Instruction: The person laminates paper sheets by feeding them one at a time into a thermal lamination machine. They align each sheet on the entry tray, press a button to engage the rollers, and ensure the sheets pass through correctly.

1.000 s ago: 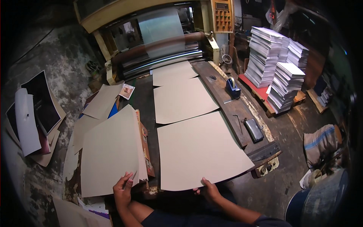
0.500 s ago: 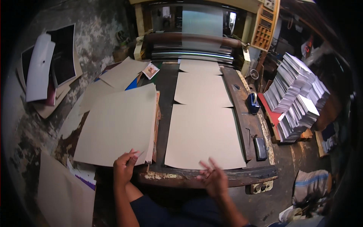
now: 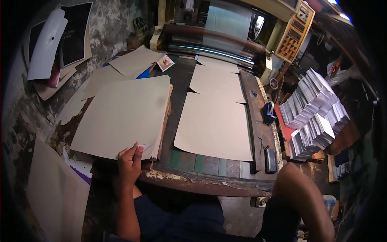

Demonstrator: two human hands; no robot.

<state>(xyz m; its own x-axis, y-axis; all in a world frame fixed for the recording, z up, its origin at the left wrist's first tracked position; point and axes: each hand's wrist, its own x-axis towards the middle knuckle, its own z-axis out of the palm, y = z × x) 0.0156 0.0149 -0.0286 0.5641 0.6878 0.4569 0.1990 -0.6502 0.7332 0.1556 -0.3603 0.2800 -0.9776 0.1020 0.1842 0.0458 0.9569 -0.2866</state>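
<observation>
At the near right corner of a tall stack of large beige sheets (image 3: 121,113), my left hand (image 3: 130,159) pinches the corner of the top sheet between thumb and fingers, lifting it slightly. To the right, a row of similar beige sheets (image 3: 215,125) lies on the machine bed (image 3: 209,165), their ends overlapping. The row runs up to the rollers (image 3: 213,54) at the far end. My right arm (image 3: 306,197) is bent at the lower right, with the elbow raised; its hand is out of view.
A blue tape dispenser (image 3: 269,113) and a dark oblong case (image 3: 270,161) sit along the right rail. Stacks of white paper (image 3: 310,117) stand beyond it. Loose beige sheets (image 3: 133,62) and a small picture card (image 3: 165,63) lie behind the stack. A control panel (image 3: 295,30) hangs upper right.
The row of sheets has shifted toward the rollers, baring slats at the bed's near end. My right hand has left the nearest sheet and gone out of view. The left still pinches the corner.
</observation>
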